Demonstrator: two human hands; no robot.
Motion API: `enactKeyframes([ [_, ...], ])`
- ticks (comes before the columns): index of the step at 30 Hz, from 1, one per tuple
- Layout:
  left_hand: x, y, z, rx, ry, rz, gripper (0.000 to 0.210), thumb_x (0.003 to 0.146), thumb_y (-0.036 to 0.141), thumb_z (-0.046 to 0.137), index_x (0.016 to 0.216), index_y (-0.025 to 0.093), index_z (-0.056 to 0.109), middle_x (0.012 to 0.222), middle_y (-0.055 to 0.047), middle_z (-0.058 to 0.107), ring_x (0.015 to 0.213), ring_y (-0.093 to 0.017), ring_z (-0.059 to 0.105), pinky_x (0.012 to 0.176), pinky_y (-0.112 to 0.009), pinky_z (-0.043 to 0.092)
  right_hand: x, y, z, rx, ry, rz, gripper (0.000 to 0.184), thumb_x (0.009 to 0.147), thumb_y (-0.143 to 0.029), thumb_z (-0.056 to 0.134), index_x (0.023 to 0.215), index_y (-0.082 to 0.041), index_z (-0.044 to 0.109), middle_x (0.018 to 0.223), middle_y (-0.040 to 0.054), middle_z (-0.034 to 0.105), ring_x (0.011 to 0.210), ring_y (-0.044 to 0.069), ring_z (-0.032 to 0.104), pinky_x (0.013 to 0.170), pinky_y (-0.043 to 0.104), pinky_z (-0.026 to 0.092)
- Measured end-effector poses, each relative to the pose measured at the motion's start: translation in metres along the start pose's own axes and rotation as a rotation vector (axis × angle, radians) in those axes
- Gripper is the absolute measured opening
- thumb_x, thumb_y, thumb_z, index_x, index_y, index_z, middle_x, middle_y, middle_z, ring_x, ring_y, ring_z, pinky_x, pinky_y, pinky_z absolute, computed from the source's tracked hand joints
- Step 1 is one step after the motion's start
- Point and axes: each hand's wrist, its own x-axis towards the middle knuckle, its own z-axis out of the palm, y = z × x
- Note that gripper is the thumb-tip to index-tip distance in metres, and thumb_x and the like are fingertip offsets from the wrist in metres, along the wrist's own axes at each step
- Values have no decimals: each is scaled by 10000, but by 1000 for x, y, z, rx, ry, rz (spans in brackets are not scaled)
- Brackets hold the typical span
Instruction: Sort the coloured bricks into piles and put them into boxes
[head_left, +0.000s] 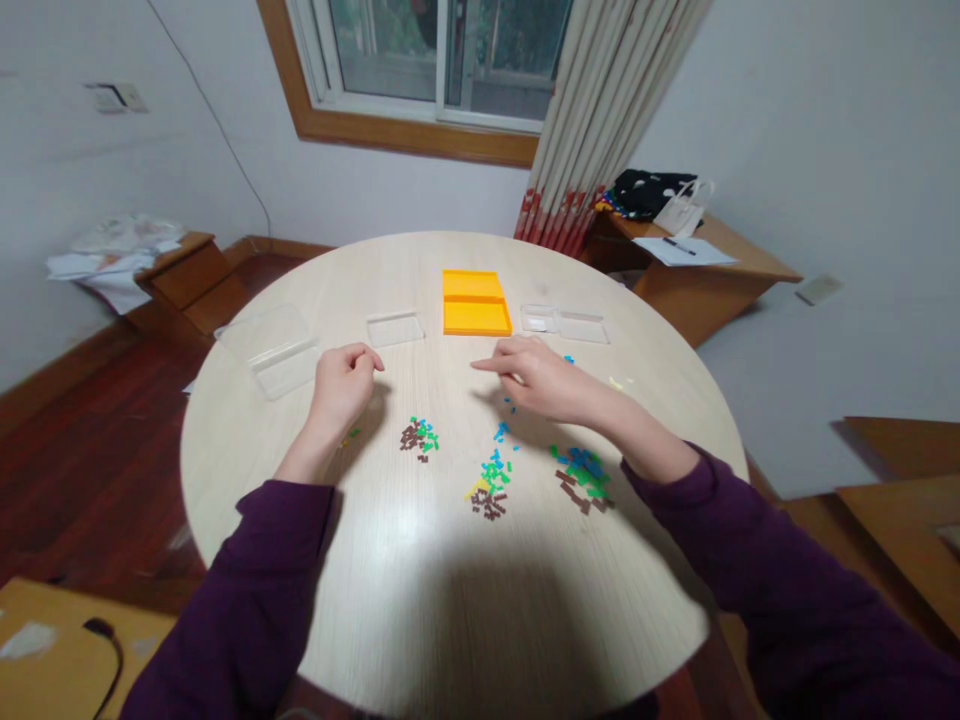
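Note:
My left hand (343, 385) hovers over the left side of the round table, fingers curled in; whether anything is inside them is hidden. Below its wrist lie a few small yellow and green pieces (350, 436). My right hand (534, 378) is above the table's middle right, index finger stretched to the left and thumb apart, with nothing visible in it. Small blue pieces (501, 432) are scattered beneath it. Three piles of little plastic pieces lie nearer me: a brown and green left pile (420, 437), a mixed middle pile (491, 488) and a right pile (583, 476) of larger pieces.
Beyond my hands stands an open yellow box (476, 318). Clear plastic trays flank it: a small left tray (396, 330), a right tray (581, 326), and a larger lidded box (281, 365) at the far left. Pale yellow pieces (616, 383) lie past my right forearm.

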Motion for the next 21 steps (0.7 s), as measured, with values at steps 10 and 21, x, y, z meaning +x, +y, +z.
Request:
enactKeyframes([
  [10, 0, -4, 3, 10, -7, 17, 205, 575, 246, 383, 481, 205, 561, 395, 27, 412, 432, -129, 361, 475, -271, 243, -92, 117, 3, -246, -155, 642, 492, 788, -97, 412, 1165, -137, 727, 1042, 147, 720, 923, 260, 632, 828, 340, 440],
  [21, 0, -4, 3, 33, -22, -15, 183, 592, 232, 400, 492, 209, 551, 410, 23, 392, 439, -143, 355, 485, -290, 255, -94, 107, 34, -271, -183, 575, 512, 841, -90, 353, 1227, -139, 686, 1021, 151, 710, 956, 251, 631, 824, 319, 419],
])
